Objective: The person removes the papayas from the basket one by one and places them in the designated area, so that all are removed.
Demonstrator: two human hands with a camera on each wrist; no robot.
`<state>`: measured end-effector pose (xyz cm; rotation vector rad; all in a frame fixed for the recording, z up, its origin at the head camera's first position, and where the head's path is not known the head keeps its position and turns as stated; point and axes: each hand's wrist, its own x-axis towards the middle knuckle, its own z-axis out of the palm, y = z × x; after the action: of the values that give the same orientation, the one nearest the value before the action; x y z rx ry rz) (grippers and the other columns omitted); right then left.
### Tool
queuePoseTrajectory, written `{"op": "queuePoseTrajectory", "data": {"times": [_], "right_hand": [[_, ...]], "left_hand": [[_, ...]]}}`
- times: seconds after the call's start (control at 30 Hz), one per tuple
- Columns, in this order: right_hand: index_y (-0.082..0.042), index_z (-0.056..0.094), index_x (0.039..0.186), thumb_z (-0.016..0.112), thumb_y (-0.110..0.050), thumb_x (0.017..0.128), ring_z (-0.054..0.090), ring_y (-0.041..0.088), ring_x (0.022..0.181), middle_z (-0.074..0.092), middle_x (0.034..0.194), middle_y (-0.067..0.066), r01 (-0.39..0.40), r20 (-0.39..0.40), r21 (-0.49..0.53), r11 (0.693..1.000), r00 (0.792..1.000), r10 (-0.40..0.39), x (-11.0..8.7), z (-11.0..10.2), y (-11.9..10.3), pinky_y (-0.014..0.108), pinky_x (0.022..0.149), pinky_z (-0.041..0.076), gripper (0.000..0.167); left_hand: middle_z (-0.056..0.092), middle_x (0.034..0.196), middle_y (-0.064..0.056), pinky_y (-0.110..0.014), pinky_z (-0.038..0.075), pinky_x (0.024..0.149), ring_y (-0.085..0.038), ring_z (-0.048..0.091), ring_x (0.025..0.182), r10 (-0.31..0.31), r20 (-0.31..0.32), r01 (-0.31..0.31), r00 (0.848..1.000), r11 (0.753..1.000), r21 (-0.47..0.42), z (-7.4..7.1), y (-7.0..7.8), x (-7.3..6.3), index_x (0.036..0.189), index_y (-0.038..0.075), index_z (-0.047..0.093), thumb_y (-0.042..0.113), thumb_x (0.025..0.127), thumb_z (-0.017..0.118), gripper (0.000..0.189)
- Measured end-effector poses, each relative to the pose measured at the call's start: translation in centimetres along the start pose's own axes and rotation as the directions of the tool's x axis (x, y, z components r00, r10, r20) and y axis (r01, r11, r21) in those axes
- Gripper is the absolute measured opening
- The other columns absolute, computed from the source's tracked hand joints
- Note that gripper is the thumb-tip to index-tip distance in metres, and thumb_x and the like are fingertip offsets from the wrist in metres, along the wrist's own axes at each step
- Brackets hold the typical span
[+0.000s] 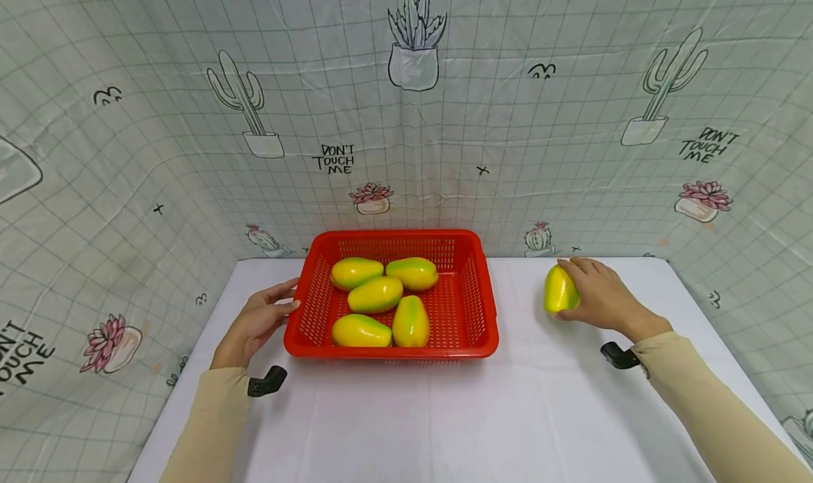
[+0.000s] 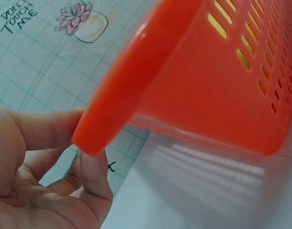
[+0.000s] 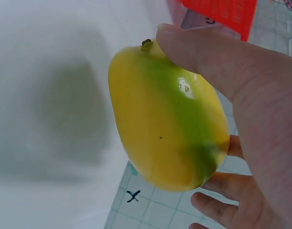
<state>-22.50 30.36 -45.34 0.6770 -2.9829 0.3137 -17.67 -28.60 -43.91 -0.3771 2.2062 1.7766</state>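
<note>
A red plastic basket stands on the white table with several yellow-green mangoes lying in it. At its left side, my left hand pinches the rim between thumb and fingers. Right of the basket, my right hand grips another mango of the same kind. In the right wrist view the thumb lies by the stem end of this mango, and the fingers reach round its far side. Its shadow falls apart from it on the table, so it looks held a little above the surface.
The white table backs onto a grid-patterned cloth printed with cacti, which also hangs at both sides. A black wrist device juts out from the left sleeve, and another from the right sleeve.
</note>
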Motion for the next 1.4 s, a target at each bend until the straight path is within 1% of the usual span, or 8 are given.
{"op": "queuePoseTrajectory", "data": {"times": [0.27, 0.5, 0.7, 0.9, 1.13, 1.4], "right_hand": [[0.011, 0.048, 0.146, 0.096, -0.033, 0.073, 0.047, 0.064, 0.126, 0.049, 0.142, 0.041, 0.011, 0.024, 0.008, 1.0, 1.0, -0.011, 0.3, 0.0, 0.4, 0.077, 0.104, 0.038, 0.098], [0.011, 0.048, 0.147, 0.097, -0.031, 0.072, 0.047, 0.063, 0.128, 0.05, 0.142, 0.041, 0.032, 0.024, 0.022, 0.999, 0.999, -0.032, 0.7, 0.4, 0.6, 0.077, 0.105, 0.038, 0.098], [0.011, 0.045, 0.149, 0.097, -0.029, 0.074, 0.045, 0.061, 0.132, 0.049, 0.147, 0.037, 0.054, 0.043, 0.042, 0.998, 0.998, -0.056, 1.3, 0.7, 0.2, 0.076, 0.107, 0.038, 0.099], [0.01, 0.047, 0.147, 0.098, -0.03, 0.072, 0.046, 0.061, 0.132, 0.051, 0.147, 0.035, 0.081, 0.04, 0.048, 0.996, 0.996, -0.083, 2.1, 0.9, -0.3, 0.076, 0.107, 0.038, 0.1], [0.006, 0.047, 0.151, 0.098, -0.029, 0.073, 0.042, 0.057, 0.137, 0.048, 0.153, 0.031, 0.083, 0.091, 0.049, 0.995, 0.992, -0.087, 2.8, 1.2, -0.8, 0.076, 0.111, 0.035, 0.1], [0.006, 0.048, 0.15, 0.098, -0.031, 0.072, 0.043, 0.058, 0.136, 0.049, 0.152, 0.03, 0.105, 0.099, 0.068, 0.992, 0.989, -0.111, 3.4, 1.7, -0.9, 0.076, 0.11, 0.035, 0.101]], "left_hand": [[0.034, 0.165, -0.022, -0.02, 0.055, 0.09, -0.021, 0.055, 0.117, -0.011, -0.004, 0.011, 1.0, 1.0, -0.004, 0.0, 0.1, 0.3, 0.167, 0.013, 0.033, 0.01, 0.108, 0.058, 0.064], [0.033, 0.165, -0.023, -0.021, 0.055, 0.089, -0.019, 0.056, 0.114, -0.005, 0.001, 0.005, 1.0, 1.0, -0.008, -0.1, 0.1, 0.3, 0.167, 0.013, 0.032, 0.011, 0.109, 0.058, 0.064], [0.033, 0.166, -0.023, -0.02, 0.055, 0.089, -0.019, 0.056, 0.114, -0.006, -0.001, 0.006, 1.0, 1.0, -0.009, -0.1, 0.0, 0.2, 0.167, 0.013, 0.032, 0.011, 0.109, 0.058, 0.064], [0.033, 0.166, -0.022, -0.019, 0.054, 0.087, -0.02, 0.055, 0.115, -0.008, -0.004, 0.008, 1.0, 1.0, -0.019, 0.0, 0.0, 0.2, 0.167, 0.014, 0.033, 0.012, 0.108, 0.058, 0.064], [0.033, 0.165, -0.023, -0.02, 0.055, 0.09, -0.02, 0.055, 0.116, -0.007, -0.002, 0.007, 1.0, 1.0, -0.016, 0.0, 0.1, 0.0, 0.167, 0.012, 0.032, 0.01, 0.108, 0.058, 0.064], [0.033, 0.165, -0.023, -0.019, 0.055, 0.089, -0.022, 0.054, 0.119, -0.01, -0.004, 0.01, 1.0, 1.0, -0.011, 0.1, 0.0, -0.1, 0.167, 0.011, 0.032, 0.01, 0.108, 0.057, 0.064]]}}
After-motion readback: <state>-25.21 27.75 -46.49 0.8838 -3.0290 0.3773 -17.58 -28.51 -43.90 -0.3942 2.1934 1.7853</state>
